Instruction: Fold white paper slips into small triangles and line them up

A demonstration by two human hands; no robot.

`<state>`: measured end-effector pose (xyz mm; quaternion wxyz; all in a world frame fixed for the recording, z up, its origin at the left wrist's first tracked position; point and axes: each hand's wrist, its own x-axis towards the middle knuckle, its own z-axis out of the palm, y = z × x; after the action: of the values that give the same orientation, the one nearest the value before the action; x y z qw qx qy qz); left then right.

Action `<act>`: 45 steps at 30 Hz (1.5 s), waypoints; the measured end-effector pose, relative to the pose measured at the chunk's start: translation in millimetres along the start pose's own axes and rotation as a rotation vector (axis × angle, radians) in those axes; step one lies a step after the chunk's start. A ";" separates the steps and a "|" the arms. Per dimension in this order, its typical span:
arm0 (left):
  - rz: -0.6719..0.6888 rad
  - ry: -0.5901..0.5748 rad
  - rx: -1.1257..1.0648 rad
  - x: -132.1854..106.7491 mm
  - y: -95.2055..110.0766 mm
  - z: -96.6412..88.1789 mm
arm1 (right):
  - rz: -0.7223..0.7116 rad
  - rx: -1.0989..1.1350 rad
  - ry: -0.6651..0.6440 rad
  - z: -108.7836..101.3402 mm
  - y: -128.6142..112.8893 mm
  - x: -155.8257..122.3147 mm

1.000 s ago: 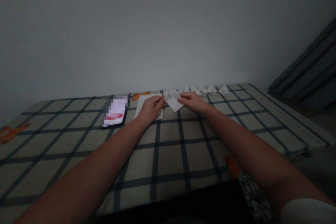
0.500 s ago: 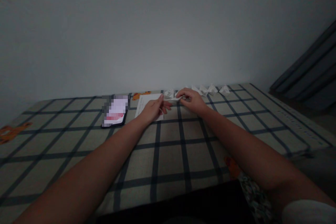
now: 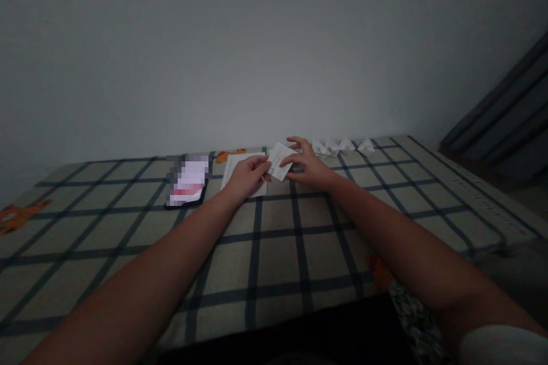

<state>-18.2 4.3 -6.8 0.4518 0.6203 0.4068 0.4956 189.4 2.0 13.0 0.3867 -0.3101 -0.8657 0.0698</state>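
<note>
A small folded piece of white paper (image 3: 278, 158) with faint printed lines is held up between both hands, tilted like a diamond. My left hand (image 3: 250, 174) pinches its left corner between thumb and fingers. On the right edge, my right hand (image 3: 306, 164) grips it with the thumb and a finger, while its other fingers are lifted apart. Under and behind my left hand lie flat white printed sheets (image 3: 229, 173), partly covered by that hand.
Several small folded white paper shapes (image 3: 346, 146) stand in a row along the wall, right of my right hand. A phone (image 3: 190, 179) with a lit, blurred screen lies at the left. A checked cloth (image 3: 278, 256) covers the table. A dark curtain (image 3: 509, 108) hangs far right.
The folded paper was seen nearly edge-on and now shows its printed face. My left fingers have curled in to pinch its corner; my right hand has shifted its hold and spread some fingers.
</note>
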 end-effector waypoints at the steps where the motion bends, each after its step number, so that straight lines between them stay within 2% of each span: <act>1: 0.003 0.003 0.001 -0.1 0.1 -0.3 | 0.002 0.012 -0.009 0.3 1.1 -0.5; 7: 0.007 -0.027 0.025 0.0 -0.4 -0.9 | -0.001 0.089 -0.040 -1.0 1.8 -1.7; 21: 0.055 -0.204 0.290 -15.5 19.7 2.6 | 0.139 0.123 0.072 -2.5 3.5 2.5; 28: 0.093 -0.167 0.308 -12.7 16.9 3.8 | 0.154 0.154 0.087 -0.4 3.5 4.2; 34: 0.101 -0.161 0.343 -11.2 14.3 1.6 | 0.238 0.277 0.119 3.1 1.5 2.0; 38: 0.082 -0.154 0.372 -11.8 13.7 1.7 | 0.262 0.222 0.000 0.4 -1.5 1.7; 41: 0.081 -0.101 0.273 -10.6 13.4 2.1 | 0.292 0.135 -0.038 -2.3 -1.2 2.5; 45: 0.033 0.013 0.178 -8.4 14.3 1.0 | 0.313 0.171 0.015 -3.1 0.6 3.4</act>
<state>-17.8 -7.6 4.8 0.3840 0.6613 0.4418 0.4691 190.2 4.1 17.1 0.4025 -0.4074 -0.7950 0.2002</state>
